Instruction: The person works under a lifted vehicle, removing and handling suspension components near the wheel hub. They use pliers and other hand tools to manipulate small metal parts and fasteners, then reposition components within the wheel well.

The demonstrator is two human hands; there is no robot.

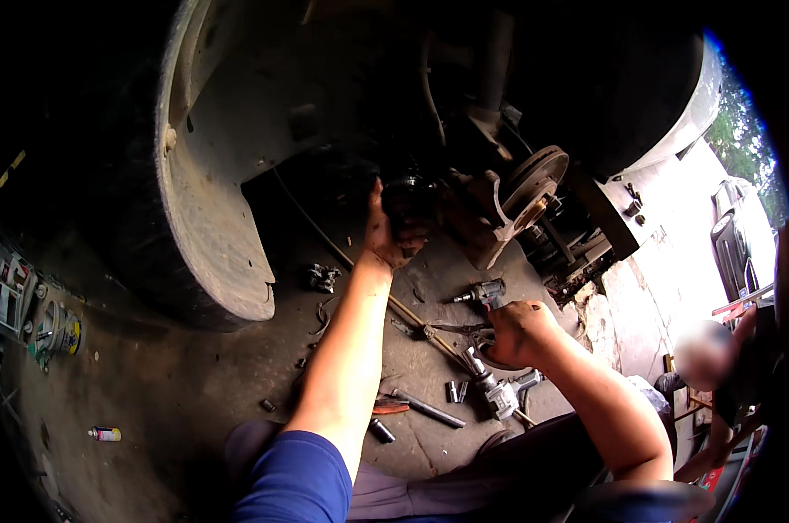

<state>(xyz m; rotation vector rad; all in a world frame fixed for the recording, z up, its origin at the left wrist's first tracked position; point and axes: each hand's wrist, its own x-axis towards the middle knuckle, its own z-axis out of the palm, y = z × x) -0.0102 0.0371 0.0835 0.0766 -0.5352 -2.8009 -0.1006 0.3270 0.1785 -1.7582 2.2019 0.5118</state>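
Note:
My left hand (392, 234) reaches up into the dark wheel well, its thumb raised and its fingers curled round a dark part. Shadow hides most of that part; a shiny ring edge (407, 181) shows above the fingers. Just right of it are the rusty hub and brake disc (542, 179). Lower down, my right hand (521, 333) is closed on a dark tool with curved handles, which looks like pliers (453, 329). Beside its knuckles lies an impact wrench (481, 294). A second, silver impact wrench (503, 397) rests on the floor below.
The fender liner (211, 218) curves down at left. Sockets (456, 391), a metal tube (429, 408) and a long rod (403, 309) lie on the floor. A spray can (105, 433) and a bucket (61, 331) are far left. Another person (734, 383) is at right.

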